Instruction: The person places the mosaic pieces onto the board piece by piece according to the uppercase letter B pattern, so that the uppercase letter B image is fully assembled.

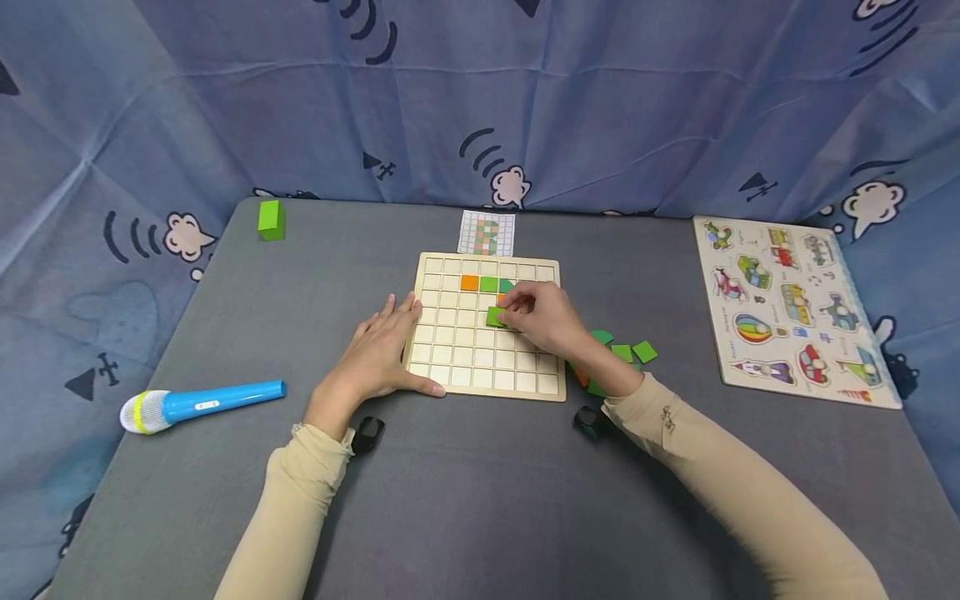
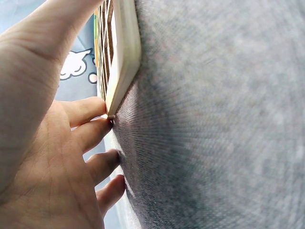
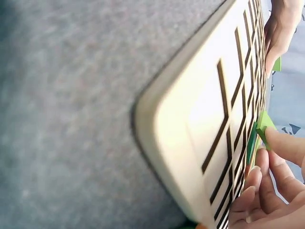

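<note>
A wooden grid board [image 1: 472,379] lies flat, with an orange square [image 1: 469,283], a light green square [image 1: 488,285] and a dark green piece [image 1: 507,286] in its second row. My right hand [image 1: 551,321] pinches a light green square [image 1: 495,317] over the board; in the right wrist view that square [image 3: 263,125] is tilted between thumb and fingers. At the board's left edge rests my left hand [image 1: 377,354], fingers spread, thumb at the near edge. The left wrist view shows its fingertips touching the board's side [image 2: 125,62]. Part of an orange piece shows by the right fingers.
Several green and orange pieces [image 1: 622,353] lie right of the board, partly under the right forearm. A pattern card [image 1: 486,233] touches its far edge. A green block [image 1: 272,221] stands back left, a toy microphone [image 1: 202,403] lies left, a picture puzzle board [image 1: 798,312] right.
</note>
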A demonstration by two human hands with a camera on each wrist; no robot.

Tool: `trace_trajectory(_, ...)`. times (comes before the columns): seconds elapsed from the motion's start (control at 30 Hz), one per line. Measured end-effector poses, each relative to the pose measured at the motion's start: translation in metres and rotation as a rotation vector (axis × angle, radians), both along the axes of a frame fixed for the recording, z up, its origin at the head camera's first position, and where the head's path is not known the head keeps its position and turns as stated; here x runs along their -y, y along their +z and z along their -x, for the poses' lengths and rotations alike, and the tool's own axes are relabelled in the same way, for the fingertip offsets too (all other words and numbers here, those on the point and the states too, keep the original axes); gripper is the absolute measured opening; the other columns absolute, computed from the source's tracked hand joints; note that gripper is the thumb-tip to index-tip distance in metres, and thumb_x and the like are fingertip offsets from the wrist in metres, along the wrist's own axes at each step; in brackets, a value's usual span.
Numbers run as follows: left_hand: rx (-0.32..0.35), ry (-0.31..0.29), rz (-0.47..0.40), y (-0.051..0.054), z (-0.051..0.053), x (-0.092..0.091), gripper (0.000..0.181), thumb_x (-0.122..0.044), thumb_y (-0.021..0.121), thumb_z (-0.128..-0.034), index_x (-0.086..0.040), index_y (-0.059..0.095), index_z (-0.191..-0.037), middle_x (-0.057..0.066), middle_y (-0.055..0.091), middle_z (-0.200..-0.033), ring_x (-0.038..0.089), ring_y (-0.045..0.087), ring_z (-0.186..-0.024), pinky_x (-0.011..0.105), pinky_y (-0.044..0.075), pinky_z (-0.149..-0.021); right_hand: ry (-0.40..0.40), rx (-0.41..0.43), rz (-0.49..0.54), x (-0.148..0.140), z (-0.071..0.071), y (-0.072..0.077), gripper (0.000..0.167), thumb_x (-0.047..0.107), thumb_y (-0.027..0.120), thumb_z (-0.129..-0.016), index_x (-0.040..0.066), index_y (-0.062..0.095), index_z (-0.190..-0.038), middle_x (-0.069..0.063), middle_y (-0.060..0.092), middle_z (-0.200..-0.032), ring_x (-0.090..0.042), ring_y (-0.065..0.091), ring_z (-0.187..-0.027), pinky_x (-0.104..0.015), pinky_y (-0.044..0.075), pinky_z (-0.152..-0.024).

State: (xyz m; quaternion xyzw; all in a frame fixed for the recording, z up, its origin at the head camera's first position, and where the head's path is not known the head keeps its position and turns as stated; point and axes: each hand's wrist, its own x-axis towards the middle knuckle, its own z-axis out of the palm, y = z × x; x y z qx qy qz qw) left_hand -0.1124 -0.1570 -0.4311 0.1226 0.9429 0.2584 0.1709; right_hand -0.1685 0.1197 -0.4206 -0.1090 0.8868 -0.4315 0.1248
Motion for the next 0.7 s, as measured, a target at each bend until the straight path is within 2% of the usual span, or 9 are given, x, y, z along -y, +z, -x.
trace_trajectory(0.23,-0.001,-0.003,-0.004,0.000,0.000,0.000,0.139,-0.058,0.096,-0.0686,-0.007,0.017,-0.171,0.008,0.006,-0.180,0.033,-0.002,-0.168,0.060,0.012,-0.132,0.020,-0.018,-0.025,0.007,0.002,0.000,0.013,0.014,0.077,-0.098,0.003,0.079,-0.105,-0.012,0.072,-0.093,-0.021,0.059,-0.079,-0.032,0.047,-0.073)
trace_trajectory(0.5,0.002,-0.003,0.007,0.002,-0.001,-0.001,0.139,-0.059,0.096,-0.0685,-0.007,0.017,-0.171,0.008,0.006,-0.180,0.034,-0.001,-0.168,0.060,0.013,-0.132,0.021,-0.007,-0.047,0.014,0.003,-0.002,0.012,0.012,0.077,-0.098,0.004,0.080,-0.106,-0.010,0.067,-0.100,-0.024,0.058,-0.088,-0.034,0.046,-0.079)
trace_trajectory(0.7,0.004,-0.004,0.013,0.002,0.000,-0.001,0.139,-0.059,0.096,-0.0687,-0.007,0.017,-0.171,0.007,0.005,-0.180,0.033,-0.002,-0.168,0.060,0.013,-0.132,0.028,-0.028,-0.052,0.014,0.003,-0.003,0.010,0.010,0.078,-0.096,0.005,0.082,-0.104,-0.012,0.066,-0.103,-0.025,0.058,-0.091,-0.034,0.046,-0.080)
